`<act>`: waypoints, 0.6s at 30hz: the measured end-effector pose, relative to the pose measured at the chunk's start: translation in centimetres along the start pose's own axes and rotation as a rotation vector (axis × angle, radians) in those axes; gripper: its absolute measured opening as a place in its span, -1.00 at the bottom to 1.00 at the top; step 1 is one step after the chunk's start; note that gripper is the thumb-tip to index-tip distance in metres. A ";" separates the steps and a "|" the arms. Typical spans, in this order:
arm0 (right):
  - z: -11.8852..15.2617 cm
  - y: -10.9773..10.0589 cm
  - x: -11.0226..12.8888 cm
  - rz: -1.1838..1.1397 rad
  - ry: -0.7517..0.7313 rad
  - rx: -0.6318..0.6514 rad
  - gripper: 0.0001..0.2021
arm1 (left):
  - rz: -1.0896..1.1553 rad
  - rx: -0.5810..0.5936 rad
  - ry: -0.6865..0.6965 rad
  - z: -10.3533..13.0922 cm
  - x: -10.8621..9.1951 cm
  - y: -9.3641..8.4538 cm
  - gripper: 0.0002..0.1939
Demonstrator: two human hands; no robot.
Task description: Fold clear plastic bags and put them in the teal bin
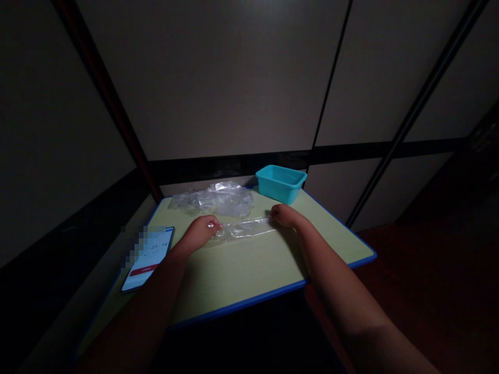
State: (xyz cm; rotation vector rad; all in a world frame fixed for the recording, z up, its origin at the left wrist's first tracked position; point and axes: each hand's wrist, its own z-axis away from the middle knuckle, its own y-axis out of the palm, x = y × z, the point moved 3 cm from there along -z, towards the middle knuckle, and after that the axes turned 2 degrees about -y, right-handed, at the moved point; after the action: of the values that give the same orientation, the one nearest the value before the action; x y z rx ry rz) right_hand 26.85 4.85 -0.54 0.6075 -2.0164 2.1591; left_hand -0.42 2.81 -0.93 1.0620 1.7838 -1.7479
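Observation:
A clear plastic bag (249,228), drawn out into a long narrow strip, stretches between my two hands just over the table. My left hand (202,231) pinches its left end, fingers closed. At the other end my right hand (284,215) is closed on the plastic, its fingertips partly turned from view. Behind my hands lies a loose, crumpled pile of clear plastic bags (218,200); how many there are I cannot tell.
A turquoise plastic basket (278,189) stands at the table's back right. A phone with a lit screen (150,259) lies at the left edge. The pale table (241,285) has a blue rim, and wall panels (234,93) rise behind it.

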 end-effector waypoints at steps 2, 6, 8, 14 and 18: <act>-0.1 0.1 -0.1 0.004 0.009 -0.017 -0.89 | -0.026 -0.016 0.013 0.0 -0.1 -0.1 -0.76; -0.1 0.1 0.0 -0.071 -0.040 -0.036 -0.81 | -0.061 -0.026 0.049 0.1 -0.6 -0.3 -0.77; -0.1 0.1 0.3 -0.164 -0.116 -0.043 -0.78 | -0.060 0.004 0.070 0.2 -0.9 -0.4 -0.76; 0.8 0.3 2.4 -0.135 -0.330 -0.125 -0.68 | -0.015 0.130 0.096 0.7 -1.3 -0.7 -0.77; 1.4 1.0 4.4 -0.086 -0.427 -0.106 -0.58 | 0.030 0.204 0.082 0.9 -1.6 -0.8 -0.81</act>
State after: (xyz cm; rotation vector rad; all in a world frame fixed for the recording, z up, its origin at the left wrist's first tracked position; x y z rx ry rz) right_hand 22.79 2.58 0.23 1.1992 -2.2327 1.9855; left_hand -0.30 1.62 0.68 1.2520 1.6533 -1.9258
